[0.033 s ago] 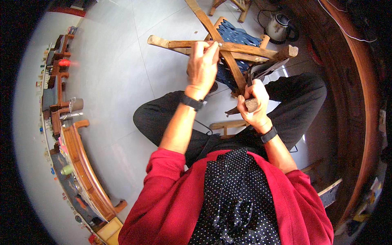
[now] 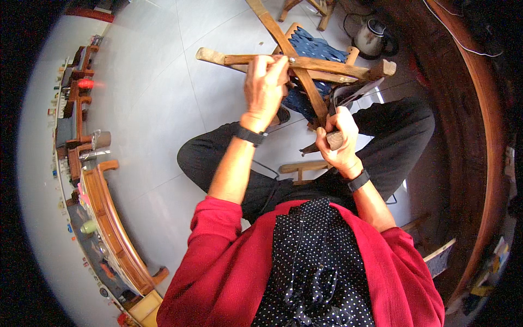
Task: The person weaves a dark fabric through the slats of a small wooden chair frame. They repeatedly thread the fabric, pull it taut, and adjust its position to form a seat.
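Observation:
A folding wooden stool (image 2: 338,66) with crossed legs and a dark blue woven seat (image 2: 316,44) lies tipped over in front of me. My left hand (image 2: 263,90) is closed, thumb and fingers pinched at a small shiny metal bolt (image 2: 292,60) where the wooden bars cross; the fingers partly hide it. Nearer my right knee, my right hand (image 2: 342,136) wraps round the wooden handle (image 2: 335,140) of a tool. A flat grey metal part (image 2: 357,94) shows beyond that hand; its full shape is hidden.
A metal kettle (image 2: 371,38) stands on the tiled floor at the far right, beside dark wooden furniture (image 2: 485,136). Another wooden stool (image 2: 310,8) is at the far edge. A low wooden piece (image 2: 305,167) lies between my legs. Carved furniture (image 2: 122,229) lines the left.
My left hand has shifted slightly left, its fingertips still at the bolt. The stool's right end has tilted a little. My right hand stays in place.

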`<control>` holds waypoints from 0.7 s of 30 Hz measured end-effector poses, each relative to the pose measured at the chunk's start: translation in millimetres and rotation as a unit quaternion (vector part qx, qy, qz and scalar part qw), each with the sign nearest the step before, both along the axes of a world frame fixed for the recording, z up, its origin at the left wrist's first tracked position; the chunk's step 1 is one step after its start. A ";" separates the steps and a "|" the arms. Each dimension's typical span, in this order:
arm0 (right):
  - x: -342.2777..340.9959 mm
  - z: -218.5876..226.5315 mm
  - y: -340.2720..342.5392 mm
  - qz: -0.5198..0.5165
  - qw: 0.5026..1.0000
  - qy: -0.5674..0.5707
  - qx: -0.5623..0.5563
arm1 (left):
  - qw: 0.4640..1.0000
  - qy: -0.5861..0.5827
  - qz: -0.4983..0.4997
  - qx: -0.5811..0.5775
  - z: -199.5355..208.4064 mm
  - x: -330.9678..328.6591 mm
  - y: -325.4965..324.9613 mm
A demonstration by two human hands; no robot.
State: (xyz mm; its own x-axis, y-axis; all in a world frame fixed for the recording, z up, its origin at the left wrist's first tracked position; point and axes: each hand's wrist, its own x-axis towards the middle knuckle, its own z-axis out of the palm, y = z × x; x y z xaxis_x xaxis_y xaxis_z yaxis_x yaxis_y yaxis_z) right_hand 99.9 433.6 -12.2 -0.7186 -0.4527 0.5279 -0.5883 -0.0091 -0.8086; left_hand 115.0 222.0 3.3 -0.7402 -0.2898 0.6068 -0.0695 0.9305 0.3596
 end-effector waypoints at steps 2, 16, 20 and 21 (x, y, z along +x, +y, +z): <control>-0.2 -0.3 0.0 -0.008 1.000 0.002 0.000 | 0.998 -0.059 0.022 0.005 3.6 10.5 -25.3; 0.4 1.6 -4.0 -0.015 1.000 0.004 -0.002 | 0.995 -0.063 0.076 -0.001 -0.2 13.8 -35.5; 1.2 1.8 -5.7 -0.009 1.000 0.014 0.003 | 0.986 -0.053 0.155 -0.026 4.1 11.6 -37.9; 1.4 1.5 -6.1 -0.008 1.000 0.018 0.007 | 0.986 -0.051 0.155 -0.025 0.7 6.8 -26.2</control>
